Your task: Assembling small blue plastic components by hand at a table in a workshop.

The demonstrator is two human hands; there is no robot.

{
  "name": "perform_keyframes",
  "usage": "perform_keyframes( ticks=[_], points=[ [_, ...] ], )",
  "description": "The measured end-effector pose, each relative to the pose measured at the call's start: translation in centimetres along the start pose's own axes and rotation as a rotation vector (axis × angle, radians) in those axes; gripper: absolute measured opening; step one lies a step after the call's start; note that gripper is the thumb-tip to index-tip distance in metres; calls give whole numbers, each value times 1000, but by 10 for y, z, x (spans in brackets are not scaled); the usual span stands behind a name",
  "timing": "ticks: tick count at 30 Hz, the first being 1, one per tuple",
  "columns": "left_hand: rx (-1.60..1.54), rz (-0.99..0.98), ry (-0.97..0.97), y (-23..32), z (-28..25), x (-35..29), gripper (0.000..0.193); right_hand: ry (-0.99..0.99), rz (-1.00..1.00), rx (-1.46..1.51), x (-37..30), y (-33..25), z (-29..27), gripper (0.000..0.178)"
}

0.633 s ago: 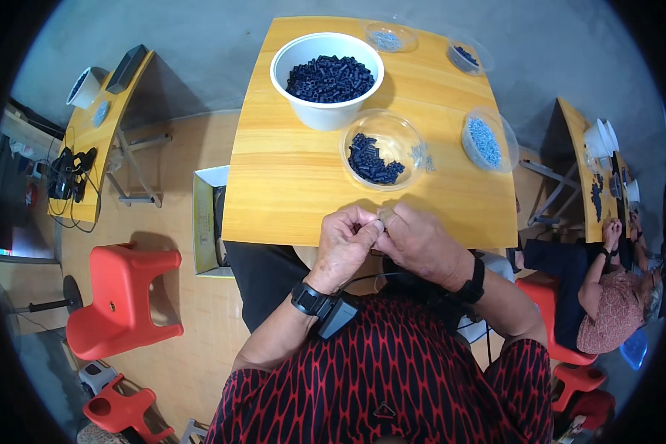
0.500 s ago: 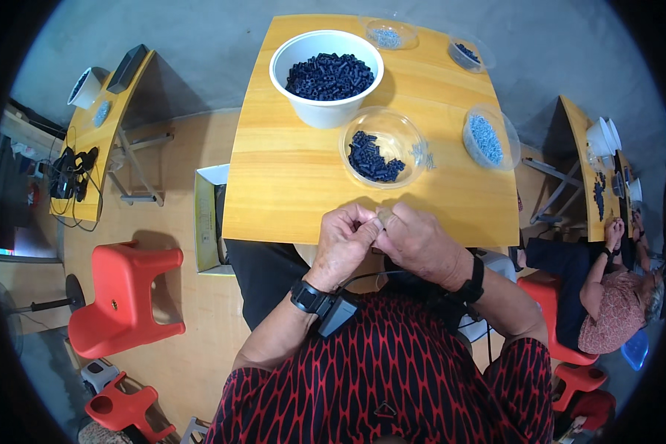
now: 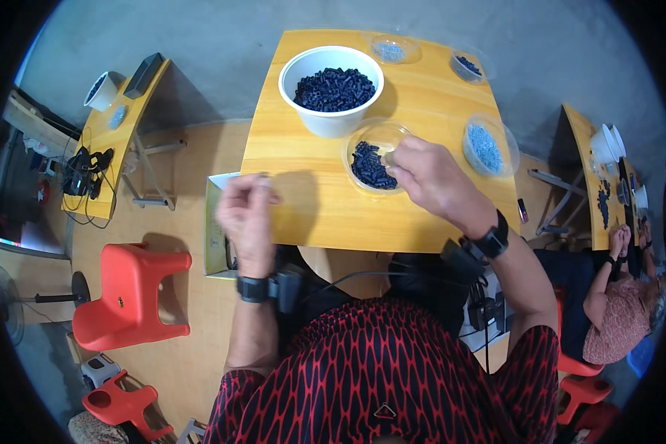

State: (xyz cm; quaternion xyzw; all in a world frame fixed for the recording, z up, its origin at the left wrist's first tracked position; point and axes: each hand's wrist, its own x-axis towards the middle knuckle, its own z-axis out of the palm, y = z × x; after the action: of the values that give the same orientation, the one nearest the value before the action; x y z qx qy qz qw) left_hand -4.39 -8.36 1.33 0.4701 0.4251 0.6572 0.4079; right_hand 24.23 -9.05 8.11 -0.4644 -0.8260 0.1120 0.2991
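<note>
My right hand [image 3: 431, 176] reaches over the clear round bowl [image 3: 357, 182], its fingers pinched together at the bowl's right side. Small dark tubular pieces [image 3: 371, 166] lie in that bowl. Whatever those fingertips hold is hidden or too small to name. My left hand [image 3: 246, 218] is raised over the table's near left corner, slightly blurred, with fingers curled and the thumb side up. I cannot make out whether anything small sits in its fingertips. Both wrists wear black bands with small boxes attached.
A white tub [image 3: 331, 118] of dark pieces stands behind the bowl. Clear tubs of pale blue-grey bits [image 3: 485, 148] and dark pieces [image 3: 466, 66] line the right and far edges. An open box [image 3: 222, 222] stands on the floor left of the table. A red chair [image 3: 129, 296] is farther left.
My hands were together at the table's near edge and have separated. The left moved left over the table corner; the right moved forward to the clear bowl. The view has shifted slightly.
</note>
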Motion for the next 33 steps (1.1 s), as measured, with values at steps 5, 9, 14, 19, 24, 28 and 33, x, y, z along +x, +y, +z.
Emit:
perform_keyframes(
  ticks=[5, 9, 14, 19, 24, 28, 33],
  points=[
    [214, -61, 465, -34, -90, 33, 12, -343, -32, -150, 27, 20, 21, 8],
    [212, -131, 514, -63, -120, 37, 18, -480, -6, -240, 40, 20, 28, 10],
    [221, -144, 536, -62, -108, 39, 22, -443, -9, -211, 38, 25, 30, 11],
    [197, -6, 461, -24, -59, 29, 20, -208, 107, 96, 35, 24, 13, 12],
    [24, -81, -65, 14, 15, -13, 13, 18, 557, 706, -2, -8, -10, 12],
    [-205, -411, -484, 13, 54, -55, 19, 54, 459, 627, -55, -29, 22, 13],
    [-263, -472, -611, -7, 72, -78, 25, 128, 329, 504, -86, -35, 39, 12]
  ],
)
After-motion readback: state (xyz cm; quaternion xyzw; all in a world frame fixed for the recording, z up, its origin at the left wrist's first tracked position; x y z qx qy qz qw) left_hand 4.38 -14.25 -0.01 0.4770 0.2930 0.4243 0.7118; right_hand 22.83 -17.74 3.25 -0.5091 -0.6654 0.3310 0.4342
